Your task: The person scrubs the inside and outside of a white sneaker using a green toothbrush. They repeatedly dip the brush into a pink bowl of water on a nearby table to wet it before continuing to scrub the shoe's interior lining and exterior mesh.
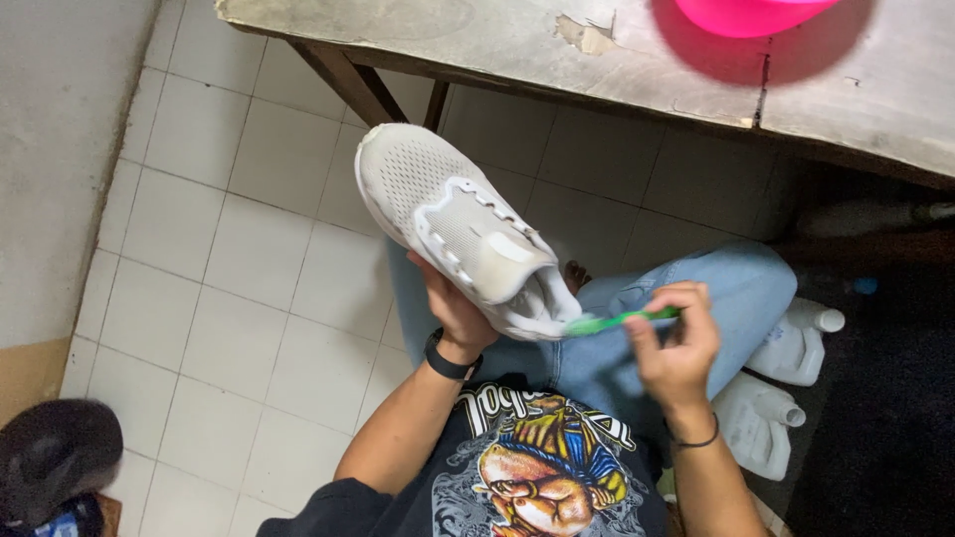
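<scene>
Head view: left hand (453, 313) cups the white sneaker (458, 229) from beneath, toe tilted away; right hand (676, 343) pinches a green toothbrush (622, 320), bristles at the heel just beside that grip. Pressing hard could twist the shoe loose — only the underside is supported.

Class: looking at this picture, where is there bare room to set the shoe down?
Free: white tiled floor left of the white mesh sneaker, and grey worn tabletop left of the pink basin. Crowded: right, by the white plastic jugs.
</scene>
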